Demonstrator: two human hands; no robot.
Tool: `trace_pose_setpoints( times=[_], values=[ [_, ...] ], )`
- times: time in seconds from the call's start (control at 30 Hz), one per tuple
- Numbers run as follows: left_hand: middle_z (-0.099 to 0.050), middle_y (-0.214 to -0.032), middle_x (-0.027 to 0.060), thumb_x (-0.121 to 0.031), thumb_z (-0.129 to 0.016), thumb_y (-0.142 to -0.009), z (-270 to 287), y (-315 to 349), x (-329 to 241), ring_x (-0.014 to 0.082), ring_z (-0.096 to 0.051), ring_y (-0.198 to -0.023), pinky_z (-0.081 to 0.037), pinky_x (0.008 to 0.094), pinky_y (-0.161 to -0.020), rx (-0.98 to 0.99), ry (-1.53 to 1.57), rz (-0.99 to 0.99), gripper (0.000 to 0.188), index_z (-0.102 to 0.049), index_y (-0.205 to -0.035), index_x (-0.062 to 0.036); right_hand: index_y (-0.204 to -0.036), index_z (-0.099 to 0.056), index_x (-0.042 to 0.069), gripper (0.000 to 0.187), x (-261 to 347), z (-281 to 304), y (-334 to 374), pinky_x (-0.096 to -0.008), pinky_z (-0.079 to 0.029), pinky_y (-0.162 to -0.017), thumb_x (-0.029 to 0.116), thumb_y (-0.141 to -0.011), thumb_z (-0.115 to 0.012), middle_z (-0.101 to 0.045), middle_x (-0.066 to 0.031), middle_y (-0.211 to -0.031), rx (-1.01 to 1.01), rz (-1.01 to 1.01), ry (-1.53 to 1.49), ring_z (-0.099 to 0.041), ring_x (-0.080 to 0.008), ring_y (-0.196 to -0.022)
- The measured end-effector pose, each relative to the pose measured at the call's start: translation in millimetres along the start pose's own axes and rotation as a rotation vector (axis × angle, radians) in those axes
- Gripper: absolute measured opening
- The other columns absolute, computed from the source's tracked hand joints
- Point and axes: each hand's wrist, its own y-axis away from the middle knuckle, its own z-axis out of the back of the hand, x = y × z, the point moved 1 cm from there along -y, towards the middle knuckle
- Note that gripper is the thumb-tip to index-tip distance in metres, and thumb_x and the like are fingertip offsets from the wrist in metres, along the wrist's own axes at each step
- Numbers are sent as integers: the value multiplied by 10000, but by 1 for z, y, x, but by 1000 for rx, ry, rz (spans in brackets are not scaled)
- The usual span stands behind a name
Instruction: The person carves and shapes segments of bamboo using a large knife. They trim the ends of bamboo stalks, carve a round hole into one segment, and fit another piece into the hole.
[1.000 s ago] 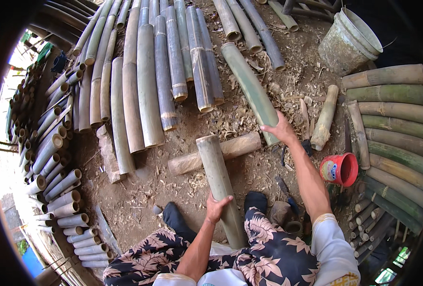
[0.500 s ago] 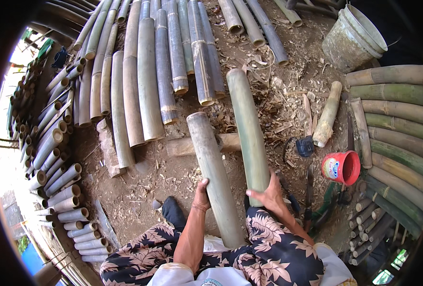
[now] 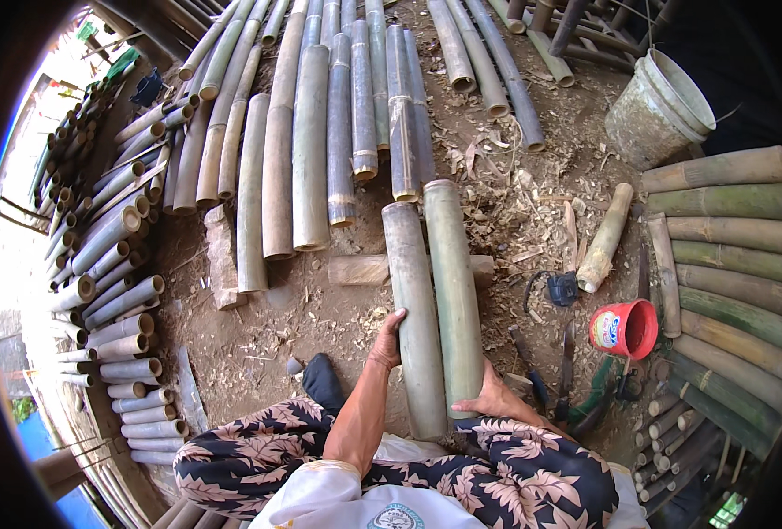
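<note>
My left hand [image 3: 389, 340] is closed around the side of a grey-green bamboo piece [image 3: 413, 317], thumb toward its top face. My right hand [image 3: 488, 394] grips the lower end of a greener bamboo piece [image 3: 454, 291]. Both pieces lie side by side, close together, pointing away from me with their near ends over my lap. Beneath their far halves a short wooden block [image 3: 358, 271] lies crosswise on the ground.
Long bamboo poles [image 3: 310, 150] lie ahead, and cut bamboo is stacked at left [image 3: 126, 344] and right [image 3: 730, 229]. To the right are a red tub [image 3: 607, 329], a thick bamboo stick [image 3: 604, 238], a blade [image 3: 566, 361] and a dirty white bucket [image 3: 651, 115].
The greener bamboo piece has come down and left beside the grey-green one, closing the gap between them. The grey-green piece now stands more upright in view. Both hands keep their hold.
</note>
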Motion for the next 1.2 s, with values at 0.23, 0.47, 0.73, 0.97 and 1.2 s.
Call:
trace_pose_setpoints(
  times=[0.23,0.47,0.73,0.97,1.2],
  values=[
    [-632,-1211,202,-484,-688,-787,0,-3,-3,307,-649,-1059,-524,451,-968,10,-35,15,772,-500,-1344,17,-1497,-63,-54,1318,7,0,-3,-423,-300,-1148,493,-629,-890,-306,-284,-1473,8,-39,13,-346,-368,-1386],
    [-644,-1147,211,-464,-705,-751,-3,41,0,330,-681,-950,-584,456,-840,42,-67,-97,806,-482,-1331,51,-1503,-107,-50,1224,-9,-3,0,-405,-293,-1140,436,-680,-872,-328,-241,-1473,-19,3,-140,-359,-326,-1370],
    [-665,-1043,187,-465,-697,-810,-95,-1,-107,253,-666,-895,-543,354,-791,152,-541,-240,721,-522,-1269,63,-1495,-277,-15,945,-29,-6,-5,-364,-315,-1104,320,-777,-793,-476,-139,-1382,-65,7,-720,-438,-240,-1290],
    [-521,-1308,282,-335,-792,-773,-196,-128,-249,347,-570,-1182,-488,418,-1016,-9,-523,-705,887,-328,-1415,63,-1479,-332,-11,967,-22,-4,4,-344,-345,-1070,412,-727,-768,-493,-122,-1376,-50,-48,-837,-473,-219,-1250],
    [-628,-953,175,-644,-666,-785,-168,-72,-161,218,-572,-914,-499,336,-774,-275,-874,-630,777,-566,-1203,3,-1461,-353,-3,997,-8,15,11,-363,-380,-1044,496,-709,-777,-523,-110,-1309,-14,-85,-1062,-491,-239,-1214]
  ],
)
